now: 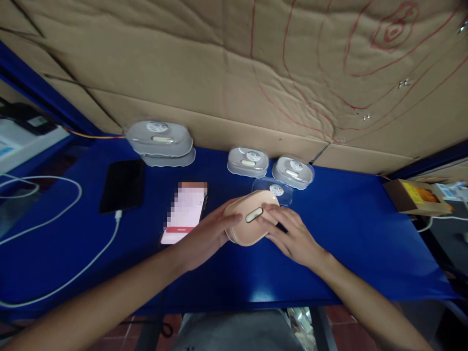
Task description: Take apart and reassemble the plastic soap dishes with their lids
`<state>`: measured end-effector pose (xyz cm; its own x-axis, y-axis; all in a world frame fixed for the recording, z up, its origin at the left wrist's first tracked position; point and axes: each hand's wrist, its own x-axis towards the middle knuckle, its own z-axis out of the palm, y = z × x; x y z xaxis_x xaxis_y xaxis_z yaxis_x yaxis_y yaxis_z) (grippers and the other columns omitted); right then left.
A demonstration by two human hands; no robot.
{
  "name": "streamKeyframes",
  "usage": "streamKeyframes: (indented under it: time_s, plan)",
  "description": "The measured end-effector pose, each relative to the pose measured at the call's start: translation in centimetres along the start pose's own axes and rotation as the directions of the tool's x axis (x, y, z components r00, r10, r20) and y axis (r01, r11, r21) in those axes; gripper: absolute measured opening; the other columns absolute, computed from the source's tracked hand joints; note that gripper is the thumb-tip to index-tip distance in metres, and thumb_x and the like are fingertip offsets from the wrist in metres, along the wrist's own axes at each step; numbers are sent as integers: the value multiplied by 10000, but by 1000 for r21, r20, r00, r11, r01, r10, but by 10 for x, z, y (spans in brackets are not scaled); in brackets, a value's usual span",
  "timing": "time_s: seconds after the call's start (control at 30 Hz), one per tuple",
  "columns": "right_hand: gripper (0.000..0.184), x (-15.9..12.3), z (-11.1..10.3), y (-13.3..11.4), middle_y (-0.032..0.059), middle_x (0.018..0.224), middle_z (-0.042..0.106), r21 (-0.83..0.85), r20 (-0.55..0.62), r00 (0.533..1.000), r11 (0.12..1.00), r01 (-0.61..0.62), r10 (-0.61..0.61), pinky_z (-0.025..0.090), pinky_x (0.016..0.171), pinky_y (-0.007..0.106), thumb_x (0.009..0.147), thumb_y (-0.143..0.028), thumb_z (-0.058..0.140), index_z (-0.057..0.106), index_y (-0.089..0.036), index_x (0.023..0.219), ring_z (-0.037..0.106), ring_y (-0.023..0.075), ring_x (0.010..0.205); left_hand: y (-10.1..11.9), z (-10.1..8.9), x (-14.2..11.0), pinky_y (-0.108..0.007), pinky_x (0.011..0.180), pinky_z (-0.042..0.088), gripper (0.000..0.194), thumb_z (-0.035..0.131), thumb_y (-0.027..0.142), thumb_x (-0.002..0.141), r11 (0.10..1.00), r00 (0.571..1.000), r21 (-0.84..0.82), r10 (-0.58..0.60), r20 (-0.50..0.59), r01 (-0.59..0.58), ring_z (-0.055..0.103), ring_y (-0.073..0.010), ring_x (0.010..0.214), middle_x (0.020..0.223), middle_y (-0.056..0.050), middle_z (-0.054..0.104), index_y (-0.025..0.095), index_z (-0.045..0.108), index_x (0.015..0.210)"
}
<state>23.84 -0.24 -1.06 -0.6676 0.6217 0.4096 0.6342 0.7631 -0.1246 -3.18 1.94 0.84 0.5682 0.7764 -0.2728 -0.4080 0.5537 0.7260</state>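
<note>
And here, just right of the frame's centre, is the peach case (250, 231): an oblong with generously rounded ends, smooth, faintly glossy, tilted with its right end up. A cream, pill-shaped inset with a dark outline sits in its top, and a doubled rim shows along the lower left edge. The left hand (215, 229) has it clamped at the left end, thumb on top, fingers hidden beneath; the right hand (298, 239) grips the right side, fingertips beside the inset.

Now the count! One peach case in hand. Just behind it, one clear cover (287, 196) with a round sticker, flat on the blue bench (351, 243). Beyond, two grey containers (243, 168) under clear tops, side by side right of centre. Over to the upper left, one stack (161, 141), two tiers by its rims. Four round stickers visible altogether. One lit phone (188, 209) left of centre, one dark-screened device (122, 185) farther left, with one white plug (118, 214) at its lower edge.
</note>
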Motion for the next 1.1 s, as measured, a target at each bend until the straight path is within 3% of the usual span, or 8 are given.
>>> streamKeyframes:
  time_s: [0.2, 0.3, 0.43, 0.5, 0.6, 0.67, 0.8, 1.1]
  plan:
    - [710, -8, 11, 38, 178, 1650, 453, -9, 25, 932, 932, -361, 361, 348, 1225, 683, 1054, -485, 603, 308, -290, 1670, 368, 409, 1571, 9, -2, 4, -322, 974, 558, 474, 699, 510, 997, 997, 982, -47, 60, -178, -69, 648, -306, 1331, 1428, -95, 726, 207, 722, 1361]
    - [567, -9, 10, 47, 166, 1423, 606, 24, 2, 903, 903, -429, 429, 390, 1198, 663, 1031, -525, 631, 509, -281, 1528, 450, 407, 1505, 10, -5, 4, -308, 886, 587, 482, 687, 536, 999, 996, 986, -41, -86, -146, 81, 733, -291, 1187, 1279, -105, 798, 197, 742, 1337]
    - [421, -10, 0, 44, 148, 1342, 586, 217, -66, 858, 847, -486, 509, 494, 1140, 576, 1069, -480, 571, 557, -266, 1431, 577, 338, 1360, 4, -6, 3, -333, 868, 607, 433, 684, 480, 1013, 950, 943, -86, -310, -123, 301, 776, -283, 1081, 1206, -129, 819, 175, 748, 1312]
    - [384, -10, -4, 37, 133, 1339, 591, 328, -81, 863, 831, -449, 498, 530, 1108, 538, 1100, -466, 499, 543, -278, 1432, 619, 301, 1284, 2, -6, 4, -316, 854, 608, 398, 650, 456, 1037, 937, 926, -137, -340, -162, 320, 778, -262, 1060, 1196, -124, 822, 171, 752, 1296]
    - [448, -10, -7, 20, 144, 1403, 566, 418, -42, 939, 859, -295, 343, 526, 1134, 535, 1111, -498, 448, 493, -274, 1496, 576, 313, 1364, 3, -9, 8, -279, 833, 597, 393, 605, 461, 1061, 938, 922, -167, -333, -198, 303, 773, -232, 1022, 1143, -114, 830, 154, 777, 1237]
    - [521, -9, -6, 8, 161, 1477, 511, 401, 16, 985, 901, -165, 172, 498, 1181, 543, 1097, -489, 496, 441, -264, 1564, 481, 338, 1478, 5, -12, 9, -274, 853, 586, 402, 597, 476, 1063, 954, 937, -150, -287, -199, 260, 760, -227, 1045, 1153, -105, 826, 161, 780, 1233]
    - [568, -4, -3, -10, 162, 1473, 486, 280, 44, 999, 960, -6, -6, 465, 1223, 556, 1082, -403, 561, 421, -246, 1610, 358, 357, 1561, 4, -13, 8, -310, 910, 562, 426, 608, 527, 1047, 975, 964, -85, -217, -154, 206, 734, -251, 1133, 1229, -90, 805, 208, 748, 1293]
    - [582, -4, -2, -8, 162, 1508, 461, 377, -3, 1000, 926, -25, 28, 455, 1235, 566, 1100, -410, 521, 376, -268, 1646, 377, 352, 1563, 2, -5, 2, -343, 969, 552, 546, 676, 613, 978, 991, 992, 20, -129, 12, 129, 706, -287, 1202, 1358, -111, 755, 217, 722, 1351]
